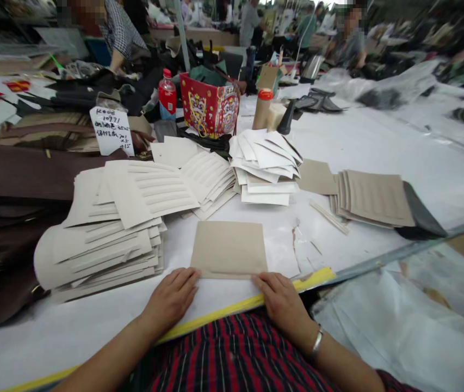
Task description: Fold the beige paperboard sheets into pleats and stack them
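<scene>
Work piece: one tan card panel (229, 249) lies flat on the white table (378, 141), near the front edge, directly ahead of the person and between both hands.
Left hand: left hand (171, 298) rests palm down, fingers spread fairly wide, fingertips touching the panel's near left corner; it grips nothing.
Right hand: right hand (284, 302) lies palm down, fingers loosely together, fingertips at the panel's near right corner; it holds nothing, and a metal bangle (317, 342) sits at the wrist.
Fold line: a narrow strip along the panel's near edge appears turned over; whether it is pressed down fully I cannot tell.
Method, as judged: even pressure from both hands at once, working from the corners toward the middle, should keep the near edge straight and parallel to the yellow table edge (232, 310).
Supply: fanned pale card stacks (113, 228) lie near left; white pieces (266, 166) lie beyond; tan panels (372, 198) lie right.
Risk, as judged: loose paper slivers (329, 216) just right of the panel could slip beneath.
</scene>
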Demonstrator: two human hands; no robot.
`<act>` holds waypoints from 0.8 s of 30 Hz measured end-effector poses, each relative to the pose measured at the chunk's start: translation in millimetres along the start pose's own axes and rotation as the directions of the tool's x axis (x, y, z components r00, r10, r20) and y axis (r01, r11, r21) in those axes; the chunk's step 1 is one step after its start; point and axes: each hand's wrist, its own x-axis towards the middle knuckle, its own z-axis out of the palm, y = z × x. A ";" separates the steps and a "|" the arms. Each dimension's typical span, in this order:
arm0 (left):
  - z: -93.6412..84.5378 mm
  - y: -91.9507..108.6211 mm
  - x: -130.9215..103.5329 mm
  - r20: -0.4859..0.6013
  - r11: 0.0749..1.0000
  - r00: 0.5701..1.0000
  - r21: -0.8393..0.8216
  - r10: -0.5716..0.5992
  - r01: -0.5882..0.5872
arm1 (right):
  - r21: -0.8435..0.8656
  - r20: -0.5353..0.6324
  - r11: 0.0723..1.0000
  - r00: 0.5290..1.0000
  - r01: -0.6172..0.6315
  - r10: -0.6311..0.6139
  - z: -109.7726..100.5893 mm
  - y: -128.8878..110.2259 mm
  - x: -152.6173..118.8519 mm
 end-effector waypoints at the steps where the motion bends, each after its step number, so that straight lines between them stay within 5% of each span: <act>1: -1.3 0.3 3.2 -0.022 0.999 0.999 0.002 -0.034 0.034 | 0.015 -0.013 1.000 1.000 -0.026 0.026 -1.9 -2.0 4.3; 5: 3.9 25.2 41.7 -0.107 0.993 0.991 -0.090 -0.082 0.073 | 0.117 -0.092 0.991 0.992 -0.072 0.083 0.3 -13.5 30.7; 9: 19.7 47.1 74.3 -0.021 0.963 0.997 -0.261 -0.071 0.063 | 0.128 -0.061 0.987 0.992 -0.099 0.108 10.5 -17.0 43.6; 15: 11.9 29.3 73.3 0.080 0.962 0.966 -0.098 -0.246 0.253 | 0.053 -0.010 0.977 0.979 -0.205 0.206 3.2 -7.8 43.5; 21: 14.2 28.9 90.4 0.058 0.974 0.997 -0.218 -0.044 0.056 | 0.125 -0.031 0.989 0.996 -0.084 0.088 0.8 0.2 59.3; 24: 17.6 22.5 96.8 0.111 0.965 0.988 -0.228 -0.108 0.132 | 0.137 -0.021 0.983 0.992 -0.120 0.124 1.6 5.5 65.9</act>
